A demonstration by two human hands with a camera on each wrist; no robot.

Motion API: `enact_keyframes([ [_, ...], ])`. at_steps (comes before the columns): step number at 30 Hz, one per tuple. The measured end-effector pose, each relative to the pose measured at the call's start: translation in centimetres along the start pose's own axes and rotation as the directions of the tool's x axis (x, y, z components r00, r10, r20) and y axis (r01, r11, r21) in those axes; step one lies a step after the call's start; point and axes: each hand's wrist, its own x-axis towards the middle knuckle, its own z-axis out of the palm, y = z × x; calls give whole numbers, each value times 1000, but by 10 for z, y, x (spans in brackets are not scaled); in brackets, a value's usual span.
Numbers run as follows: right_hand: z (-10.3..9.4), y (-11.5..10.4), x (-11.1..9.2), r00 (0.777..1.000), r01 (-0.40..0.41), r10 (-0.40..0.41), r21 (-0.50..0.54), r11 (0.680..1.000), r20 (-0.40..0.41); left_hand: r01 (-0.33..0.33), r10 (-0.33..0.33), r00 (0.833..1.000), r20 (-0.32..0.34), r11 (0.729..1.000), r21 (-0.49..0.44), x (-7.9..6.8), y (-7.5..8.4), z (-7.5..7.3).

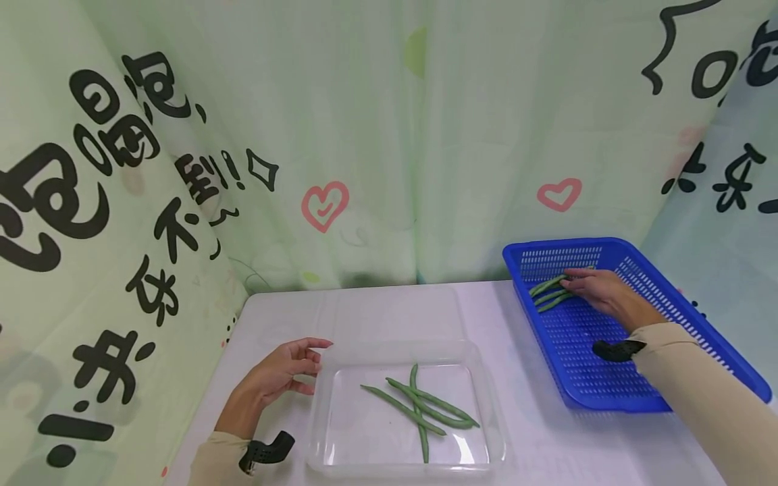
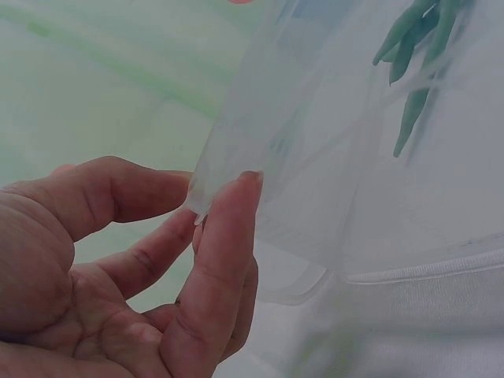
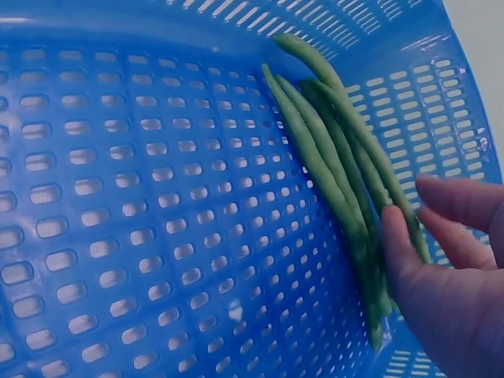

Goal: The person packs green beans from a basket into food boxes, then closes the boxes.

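My left hand (image 1: 284, 372) is at the left rim of a clear plastic tray (image 1: 323, 405), which it pinches between thumb and fingers in the left wrist view. Several green beans (image 1: 428, 403) lie crossed on the tray's bottom. Over at the right, my right hand (image 1: 598, 291) reaches into a blue plastic basket (image 1: 598, 378). More green beans (image 3: 327, 165) lie side by side along the basket's far-left wall. The right thumb touches the uppermost bean, the other fingers stand a little apart on its far side, and part of the bunch is hidden behind the hand.
Both containers stand on a white-covered table (image 1: 389, 314). A pale green curtain (image 1: 377, 121) with black characters and pink hearts hangs behind and at the sides. The basket's slotted walls rise higher around the right hand. Black straps sit on both wrists.
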Motion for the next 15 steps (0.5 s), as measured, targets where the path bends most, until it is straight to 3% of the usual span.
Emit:
enact_keyframes([
  [9,-3,-3,-6,999,21,-32,264,964,40,0,0,1000,0,1000,0,-1,-1,0],
  [15,-4,-7,-11,995,87,-98,326,941,18,1,-1,1000,-4,1000,5,0,0,0],
])
